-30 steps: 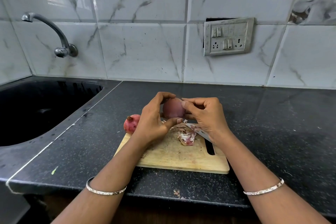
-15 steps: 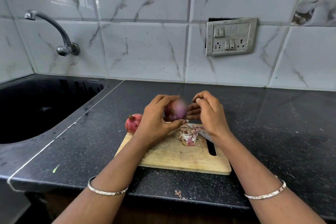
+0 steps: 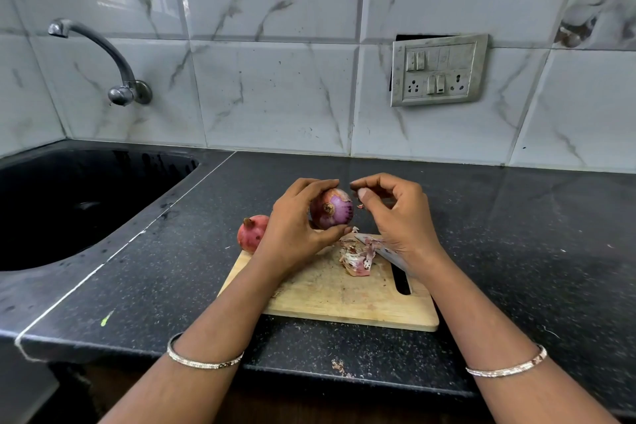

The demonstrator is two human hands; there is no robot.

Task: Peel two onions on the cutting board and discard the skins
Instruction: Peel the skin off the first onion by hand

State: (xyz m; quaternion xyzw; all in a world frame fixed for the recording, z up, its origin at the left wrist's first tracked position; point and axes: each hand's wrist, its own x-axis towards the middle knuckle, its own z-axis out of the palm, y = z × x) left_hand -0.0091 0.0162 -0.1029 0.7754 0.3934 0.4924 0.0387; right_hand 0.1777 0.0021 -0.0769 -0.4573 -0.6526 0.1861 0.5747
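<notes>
Bangles: a thin metal bangle on the left wrist point(image 3: 204, 360) and another on the right wrist point(image 3: 506, 367), both over the counter's front edge.
Counter: black speckled stone countertop point(image 3: 516, 234), with a few skin crumbs point(image 3: 339, 367) at its front lip.
Cutting board: wooden cutting board point(image 3: 344, 299) lying flat on the counter, its handle slot to the right.
Skins: a heap of onion skins point(image 3: 356, 258) on the board, just left of the slot.
Knife: a knife blade point(image 3: 385, 253) rests on the board beside the skins; its handle is hidden under the right wrist.
Left hand: the left hand point(image 3: 296, 227) grips the red onion point(image 3: 332, 208), raised above the far end of the board, root end facing the camera, purple flesh partly bared.
Right hand: the right hand point(image 3: 395, 213) is apart from the onion, just right of it, fingers curled with thumb and forefinger close. A tiny skin flake point(image 3: 360, 206) shows by the thumb; whether it is pinched, I cannot tell.
Second onion: the second onion point(image 3: 251, 232) sits at the board's far left corner, skin on, partly behind the left hand.
Sink: a dark sink point(image 3: 86, 203) is set into the counter at far left.
Wall: a curved tap point(image 3: 103, 55) and a switchboard point(image 3: 438, 70) are mounted on marble-pattern tiles.
</notes>
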